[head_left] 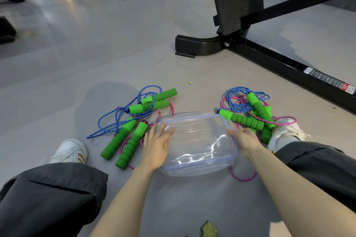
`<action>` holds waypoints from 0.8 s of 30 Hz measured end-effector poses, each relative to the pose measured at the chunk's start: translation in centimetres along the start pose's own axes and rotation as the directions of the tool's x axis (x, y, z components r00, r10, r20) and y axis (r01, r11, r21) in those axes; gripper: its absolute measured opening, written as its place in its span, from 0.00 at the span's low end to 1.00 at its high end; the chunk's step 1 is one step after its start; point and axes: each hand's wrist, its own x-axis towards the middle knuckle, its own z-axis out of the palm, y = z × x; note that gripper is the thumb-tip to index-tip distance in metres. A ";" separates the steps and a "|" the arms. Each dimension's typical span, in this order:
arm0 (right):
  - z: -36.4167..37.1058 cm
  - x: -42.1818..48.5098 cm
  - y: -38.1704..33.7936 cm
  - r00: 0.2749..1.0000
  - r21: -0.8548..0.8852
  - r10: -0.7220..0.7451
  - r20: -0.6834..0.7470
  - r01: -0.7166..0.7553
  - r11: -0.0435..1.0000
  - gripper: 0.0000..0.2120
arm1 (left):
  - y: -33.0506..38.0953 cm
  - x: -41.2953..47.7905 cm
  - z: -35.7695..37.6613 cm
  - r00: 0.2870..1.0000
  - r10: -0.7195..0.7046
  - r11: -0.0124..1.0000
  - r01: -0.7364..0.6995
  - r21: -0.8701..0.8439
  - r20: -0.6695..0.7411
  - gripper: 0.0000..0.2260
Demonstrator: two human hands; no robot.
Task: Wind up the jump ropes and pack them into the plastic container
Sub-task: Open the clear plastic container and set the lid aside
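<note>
Well out to the left of the left hand, a white shoe (69, 151) rests on the grey floor (96, 54), with a dark trouser leg (48, 198) closer in. Between that shoe and the left hand lies the left heap of jump ropes (133, 145): several green foam handles tangled in loose blue and pink cord, none of it wound. Two of the handles lie side by side just left of the hand, the others farther off beyond its fingertips.

The left hand (156, 144) is spread wide, fingers straight, with its palm laid flat against the left side of the plastic container (196, 140). The container is clear with a bluish rim and sits on the floor between the two hands; whether a lid is on it I cannot tell. The right hand (244, 140) is also spread, fingers loosely extended, touching the container's right edge.

A pink cord (244, 178) comes out from under the container's near corner, just inside the right wrist. Just beyond the right hand's fingers lies the right heap of jump ropes (242, 120), green handles crossed under loops of blue and pink cord. It touches a second white shoe (283, 131) to the right of that hand. Well beyond the right hand stands a black metal frame (279, 59)
</note>
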 end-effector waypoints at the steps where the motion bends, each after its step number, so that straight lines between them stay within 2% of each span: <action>1: 0.0 -0.3 -0.4 0.997 -0.094 -0.067 -0.045 0.063 0.994 0.11 | 0.0 0.0 0.0 1.000 -0.007 1.000 0.007 0.003 0.014 0.20; 3: -0.3 -0.2 -0.5 0.993 -0.187 -0.104 -0.055 0.092 0.978 0.15 | 0.1 0.0 0.0 1.000 -0.010 1.000 0.010 0.001 0.016 0.20; 5: -0.7 -0.4 0.0 0.999 -0.160 -0.054 0.000 0.054 0.986 0.16 | 0.1 0.0 0.2 1.000 -0.017 0.999 0.016 -0.032 -0.025 0.19; 6: -0.8 -0.4 0.2 0.997 -0.166 -0.080 0.004 0.079 0.983 0.16 | 0.0 -0.1 0.3 0.997 -0.028 0.998 0.024 -0.058 -0.069 0.18; 8: -0.9 -0.9 0.0 0.974 -0.283 -0.226 -0.015 0.213 0.935 0.15 | 0.2 -0.4 0.1 0.982 -0.129 0.987 0.114 -0.109 -0.135 0.18; 10: -0.8 -1.5 -0.7 0.923 -0.426 -0.385 0.007 0.352 0.834 0.14 | 0.5 -0.8 -0.5 0.943 -0.317 0.929 0.287 -0.234 -0.102 0.25; 12: -0.6 -1.9 -1.5 0.891 -0.419 -0.453 0.030 0.423 0.804 0.11 | 0.4 -0.8 -1.1 0.907 -0.416 0.850 0.364 -0.380 -0.064 0.29; 14: -0.4 -2.2 -2.4 0.906 -0.262 -0.423 0.009 0.410 0.874 0.05 | 0.3 -0.3 -1.9 0.907 -0.415 0.812 0.331 -0.481 -0.076 0.28; 15: -0.4 -2.4 -3.1 0.933 -0.125 -0.361 0.009 0.359 0.925 0.05 | 0.2 0.2 -2.3 0.897 -0.432 0.768 0.311 -0.560 -0.093 0.25; 16: -0.6 -2.6 -3.8 0.959 0.059 -0.276 0.057 0.273 0.960 0.10 | 0.2 0.6 -2.8 0.885 -0.457 0.707 0.302 -0.639 -0.088 0.20; 17: -0.9 -2.7 -4.5 0.963 0.226 -0.220 0.156 0.182 0.957 0.14 | 0.4 0.8 -3.5 0.870 -0.491 0.619 0.311 -0.721 -0.047 0.14; 18: -1.4 -2.6 -5.0 0.945 0.323 -0.209 0.250 0.122 0.938 0.16 | 0.3 1.1 -4.1 0.850 -0.526 0.543 0.342 -0.767 0.006 0.09; 19: -1.8 -2.4 -5.4 0.927 0.337 -0.216 0.306 0.106 0.935 0.17 | 0.1 1.4 -4.7 0.834 -0.548 0.464 0.368 -0.806 0.066 0.09; 20: -2.1 -2.5 -5.7 0.911 0.308 -0.232 0.342 0.125 0.943 0.18 | -0.2 1.7 -5.2 0.822 -0.552 0.362 0.387 -0.848 0.140 0.13; 22: -2.0 -2.5 -5.7 0.894 0.089 -0.275 0.354 0.260 0.961 0.17 | -0.8 2.1 -5.6 0.820 -0.512 0.125 0.366 -0.922 0.256 0.20; 23: -1.9 -2.2 -5.6 0.887 -0.077 -0.308 0.342 0.354 0.932 0.15 | -0.8 2.1 -5.8 0.823 -0.492 0.045 0.349 -0.936 0.284 0.21; 24: -1.7 -2.2 -5.5 0.873 -0.227 -0.354 0.336 0.440 0.869 0.14 | -0.7 2.1 -6.0 0.829 -0.474 0.010 0.341 -0.940 0.296 0.21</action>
